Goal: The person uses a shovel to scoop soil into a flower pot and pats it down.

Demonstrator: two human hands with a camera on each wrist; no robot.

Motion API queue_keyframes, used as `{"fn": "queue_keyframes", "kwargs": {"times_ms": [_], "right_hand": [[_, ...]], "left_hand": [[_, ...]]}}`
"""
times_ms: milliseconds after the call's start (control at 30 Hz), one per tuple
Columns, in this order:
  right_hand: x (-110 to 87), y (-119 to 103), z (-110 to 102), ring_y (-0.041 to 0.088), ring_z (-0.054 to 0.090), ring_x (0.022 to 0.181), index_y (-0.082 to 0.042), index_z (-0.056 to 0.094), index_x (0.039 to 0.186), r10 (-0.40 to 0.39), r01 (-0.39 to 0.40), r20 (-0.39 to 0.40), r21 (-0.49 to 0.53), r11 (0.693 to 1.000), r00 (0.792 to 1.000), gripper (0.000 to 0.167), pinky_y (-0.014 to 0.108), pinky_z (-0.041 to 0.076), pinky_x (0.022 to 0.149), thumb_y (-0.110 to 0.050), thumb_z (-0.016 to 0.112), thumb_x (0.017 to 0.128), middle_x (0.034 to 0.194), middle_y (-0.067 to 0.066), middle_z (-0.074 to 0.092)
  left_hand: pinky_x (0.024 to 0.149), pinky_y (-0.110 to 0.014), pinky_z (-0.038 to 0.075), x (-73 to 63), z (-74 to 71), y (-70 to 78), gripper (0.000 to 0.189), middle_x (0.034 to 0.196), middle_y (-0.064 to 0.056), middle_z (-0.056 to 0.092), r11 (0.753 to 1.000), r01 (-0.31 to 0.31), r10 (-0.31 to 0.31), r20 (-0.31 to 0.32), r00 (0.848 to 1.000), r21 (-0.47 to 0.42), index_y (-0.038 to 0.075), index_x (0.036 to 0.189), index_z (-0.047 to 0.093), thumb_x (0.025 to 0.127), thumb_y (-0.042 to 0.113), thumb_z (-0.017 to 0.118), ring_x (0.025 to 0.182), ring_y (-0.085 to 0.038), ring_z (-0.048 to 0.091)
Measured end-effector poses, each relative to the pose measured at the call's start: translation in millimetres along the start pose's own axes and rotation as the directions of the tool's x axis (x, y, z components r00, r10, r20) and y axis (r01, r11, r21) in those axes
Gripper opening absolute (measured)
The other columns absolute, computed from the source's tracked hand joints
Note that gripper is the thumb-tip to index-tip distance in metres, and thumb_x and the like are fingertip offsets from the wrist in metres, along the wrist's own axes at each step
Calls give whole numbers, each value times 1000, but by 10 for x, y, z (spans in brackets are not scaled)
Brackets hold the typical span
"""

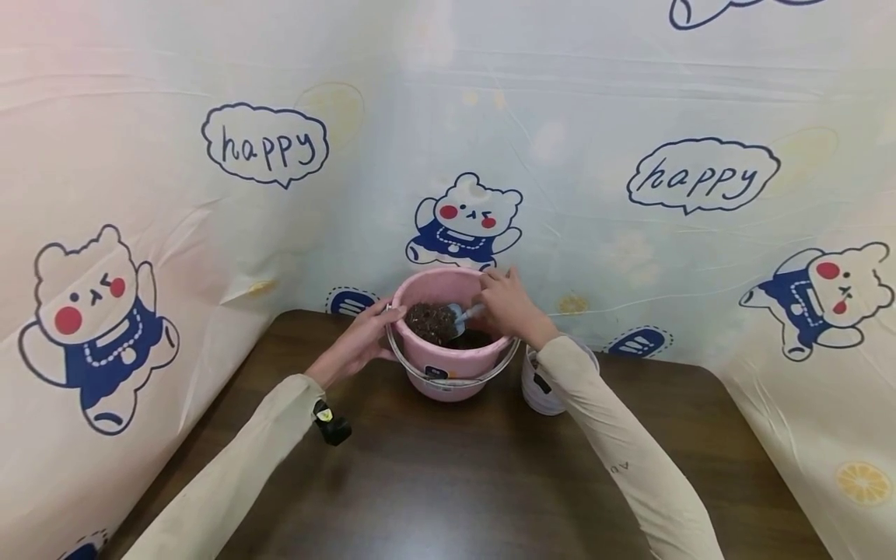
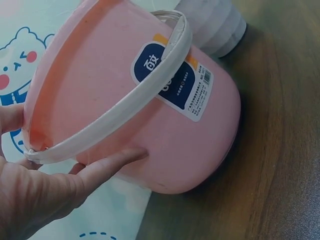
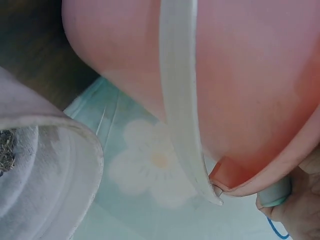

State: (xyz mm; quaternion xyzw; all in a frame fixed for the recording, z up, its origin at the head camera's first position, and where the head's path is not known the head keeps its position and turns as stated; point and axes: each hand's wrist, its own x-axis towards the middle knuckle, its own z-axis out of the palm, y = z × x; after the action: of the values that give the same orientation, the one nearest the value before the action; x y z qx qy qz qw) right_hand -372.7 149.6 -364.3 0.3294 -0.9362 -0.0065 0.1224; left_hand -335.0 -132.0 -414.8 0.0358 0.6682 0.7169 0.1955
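Note:
A pink bucket [image 1: 448, 362] holds dark soil [image 1: 428, 320]. My left hand [image 1: 360, 334] grips its left rim, the thumb at the rim and other fingers against the outer wall; in the left wrist view the left hand [image 2: 45, 190] shows beside the white handle [image 2: 120, 107], which hangs down across the labelled front. My right hand [image 1: 509, 305] reaches over the far right rim and holds a small blue trowel [image 1: 458, 317], its blade in the soil. Most of the right hand [image 3: 305, 205] is hidden behind the bucket rim in the right wrist view, where the trowel's handle end [image 3: 275, 192] shows.
A whitish ribbed pot [image 1: 542, 389] stands just right of the bucket, partly under my right forearm. Some dark bits [image 3: 7, 150] lie inside it. The brown table [image 1: 420, 482] meets a printed cloth [image 1: 560, 93] at the back and sides.

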Motion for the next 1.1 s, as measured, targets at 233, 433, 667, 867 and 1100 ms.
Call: {"fn": "queue_keyframes", "kwargs": {"times_ms": [233,433,667,867,1100], "right_hand": [[-38,26,-74,25,51,104,-17,84,110,48,-50,17,75,996,999,33,49,35,93,-40,87,86,103,5,70],[-110,68,-87,28,52,109,-18,83,114,93,-95,21,105,990,995,25,52,38,97,-29,83,92,109,7,72],[-198,99,-72,31,53,118,-16,80,117,128,-123,-22,138,983,992,22,54,39,99,-21,78,96,113,11,71],[-250,86,-75,30,53,111,-14,78,119,127,-122,-41,108,987,991,23,51,40,92,-24,75,98,110,12,68],[-289,69,-77,31,53,110,-14,76,120,134,-130,-62,72,989,989,23,50,41,90,-25,73,100,109,13,66]], "left_hand": [[108,-74,42,5,13,9,69,174,-14,17,1000,-25,25,2,1000,-12,20,169,16,111,32,50,159,-40,20],[108,-75,42,4,13,-22,70,174,-14,16,999,-28,28,10,1000,-24,19,169,15,110,32,50,159,-39,20],[106,-74,44,-8,-9,-26,71,174,-14,18,999,-27,27,8,1000,-17,20,169,16,110,34,52,157,-40,23],[108,-75,42,-27,-21,-22,71,174,-15,16,999,-33,33,15,999,-24,20,170,14,110,33,51,158,-40,21],[109,-76,39,-31,-3,-18,72,175,-14,14,999,-35,35,20,999,-17,20,170,12,110,34,50,159,-41,18]]}}
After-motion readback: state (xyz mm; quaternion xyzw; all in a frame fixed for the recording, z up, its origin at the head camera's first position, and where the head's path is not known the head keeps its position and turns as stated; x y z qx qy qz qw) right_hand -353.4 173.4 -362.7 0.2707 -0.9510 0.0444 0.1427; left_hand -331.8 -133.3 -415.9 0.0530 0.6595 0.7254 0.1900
